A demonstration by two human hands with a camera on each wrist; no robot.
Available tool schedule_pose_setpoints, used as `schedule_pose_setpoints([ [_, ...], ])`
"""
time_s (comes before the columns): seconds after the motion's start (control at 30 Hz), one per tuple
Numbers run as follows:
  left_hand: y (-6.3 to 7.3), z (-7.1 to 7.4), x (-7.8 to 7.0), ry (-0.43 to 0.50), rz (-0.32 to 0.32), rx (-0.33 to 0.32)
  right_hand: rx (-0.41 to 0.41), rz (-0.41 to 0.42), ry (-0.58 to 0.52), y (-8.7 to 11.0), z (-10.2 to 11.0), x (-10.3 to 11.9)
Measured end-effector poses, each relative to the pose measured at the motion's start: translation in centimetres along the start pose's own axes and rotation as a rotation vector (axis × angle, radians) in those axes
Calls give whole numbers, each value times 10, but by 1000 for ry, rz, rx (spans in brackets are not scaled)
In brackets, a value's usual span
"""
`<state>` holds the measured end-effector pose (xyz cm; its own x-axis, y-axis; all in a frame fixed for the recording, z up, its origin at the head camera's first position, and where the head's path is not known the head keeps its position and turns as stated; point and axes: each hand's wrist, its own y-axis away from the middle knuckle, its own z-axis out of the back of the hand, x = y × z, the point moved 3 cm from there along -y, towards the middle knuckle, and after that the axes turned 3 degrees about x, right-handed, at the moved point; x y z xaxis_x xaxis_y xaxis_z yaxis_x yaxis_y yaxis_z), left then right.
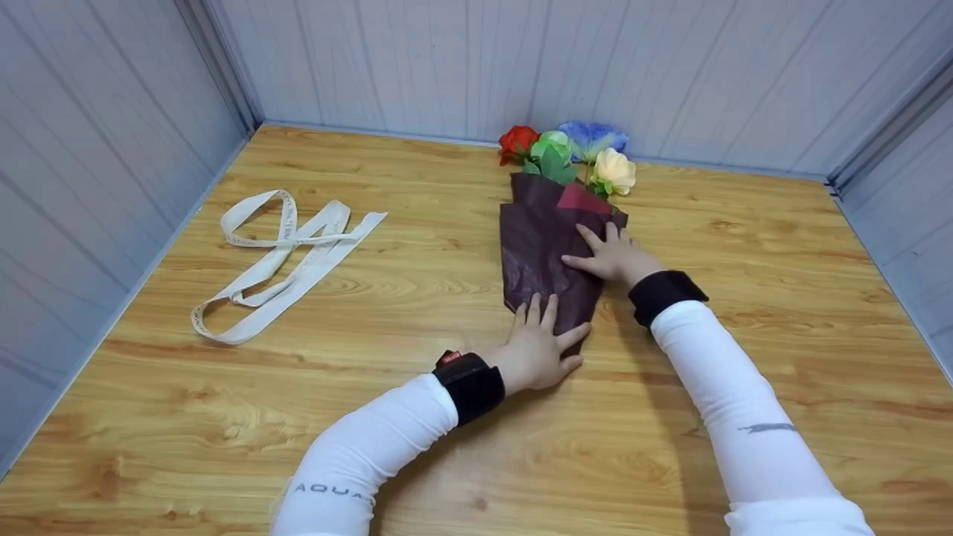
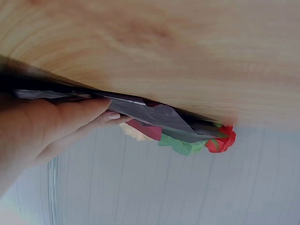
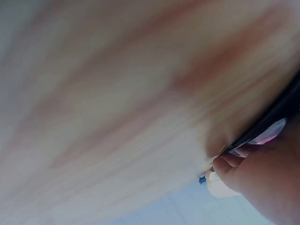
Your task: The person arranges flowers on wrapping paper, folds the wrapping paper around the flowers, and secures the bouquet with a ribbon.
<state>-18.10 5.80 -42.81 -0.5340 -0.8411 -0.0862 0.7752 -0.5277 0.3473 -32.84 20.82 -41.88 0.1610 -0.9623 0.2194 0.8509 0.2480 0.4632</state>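
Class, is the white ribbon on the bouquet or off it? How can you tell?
Off: the white ribbon lies in loose loops on the table, left of the wrapped bouquet and not touching it.

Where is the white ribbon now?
In the head view, the white ribbon lies looped on the left of the wooden table, left of the wrapped bouquet.

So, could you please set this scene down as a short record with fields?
Surface: wood-grain table
Wrapper: dark paper, tapering toward the person
At its far end: red flower, green flower, blue flower, cream flower
Left hand: resting on the narrow near part, fingers spread
Right hand: resting on the right side, farther up, fingers spread
Ribbon: white, loosely looped, left of the wrapper, apart from it
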Motion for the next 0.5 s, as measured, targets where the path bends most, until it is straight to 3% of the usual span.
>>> schedule_pose_setpoints([
  [0.3,-1,-1,2,11,14,-2,22,-9,-78,-12,8,-12],
  [0.5,0,0,1,20,5,-10,5,-37,-58,-15,12,-16],
])
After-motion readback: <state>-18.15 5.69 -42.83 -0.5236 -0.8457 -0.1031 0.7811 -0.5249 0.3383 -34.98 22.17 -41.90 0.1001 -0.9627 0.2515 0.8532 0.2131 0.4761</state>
